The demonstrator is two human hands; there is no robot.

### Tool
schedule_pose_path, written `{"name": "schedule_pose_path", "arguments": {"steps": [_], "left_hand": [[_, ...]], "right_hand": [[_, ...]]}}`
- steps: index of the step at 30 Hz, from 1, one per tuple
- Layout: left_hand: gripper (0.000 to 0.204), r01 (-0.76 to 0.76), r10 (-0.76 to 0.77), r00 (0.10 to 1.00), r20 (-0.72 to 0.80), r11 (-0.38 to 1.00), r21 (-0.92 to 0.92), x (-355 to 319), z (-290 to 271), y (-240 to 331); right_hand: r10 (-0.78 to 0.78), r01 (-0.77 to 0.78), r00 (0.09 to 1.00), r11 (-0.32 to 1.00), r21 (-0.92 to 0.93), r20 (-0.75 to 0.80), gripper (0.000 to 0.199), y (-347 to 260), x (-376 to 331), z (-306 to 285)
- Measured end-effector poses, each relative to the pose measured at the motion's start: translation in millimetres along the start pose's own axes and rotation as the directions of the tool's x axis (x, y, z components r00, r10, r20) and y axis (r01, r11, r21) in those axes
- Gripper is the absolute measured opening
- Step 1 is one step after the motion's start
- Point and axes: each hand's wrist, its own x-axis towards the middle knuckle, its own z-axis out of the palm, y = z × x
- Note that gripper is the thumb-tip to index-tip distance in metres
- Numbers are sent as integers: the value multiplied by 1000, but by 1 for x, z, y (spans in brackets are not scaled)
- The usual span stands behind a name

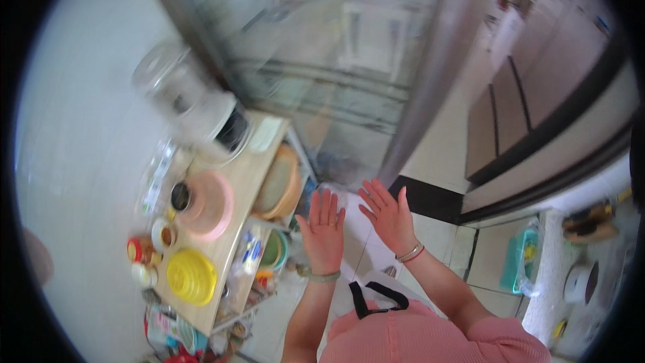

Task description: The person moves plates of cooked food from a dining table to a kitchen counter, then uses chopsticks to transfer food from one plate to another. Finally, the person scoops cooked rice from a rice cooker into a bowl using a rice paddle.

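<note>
Bare, both the left hand [323, 234] and right hand [388, 217] spread flat fingers, grasping nothing, beside a wooden shelf [250, 169].

I have one view, a head-worn fisheye looking steeply down from above. My forearms enter from the lower edge, the left hand [322, 232] and right hand [388, 217] close below the lens. The surface [250, 173] lies left, the glass door [322, 60] far ahead, edges bending toward the rim.
</note>
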Motion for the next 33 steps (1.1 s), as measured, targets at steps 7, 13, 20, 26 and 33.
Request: {"name": "schedule_pose_path", "arguments": {"steps": [7,13,20,26,33], "left_hand": [[65,352,-339,899,277,936,1,-24,97,-212],[64,512,-499,802,328,857,50,-27,161,-318],[61,560,-567,757,325,819,123,22,205,-402],[61,562,-574,769,281,817,131,107,237,-465],[60,534,-569,763,307,822,197,219,304,-527]], "right_hand": [[-328,334,935,942,25,-135,78,-159,-126,-105],[-488,517,843,851,89,-227,75,-242,-179,-170],[-527,579,809,791,198,-261,72,-320,-155,-226],[-521,563,820,808,173,-237,73,-407,-85,-265],[-520,574,809,799,180,-275,72,-516,2,-307]]}}
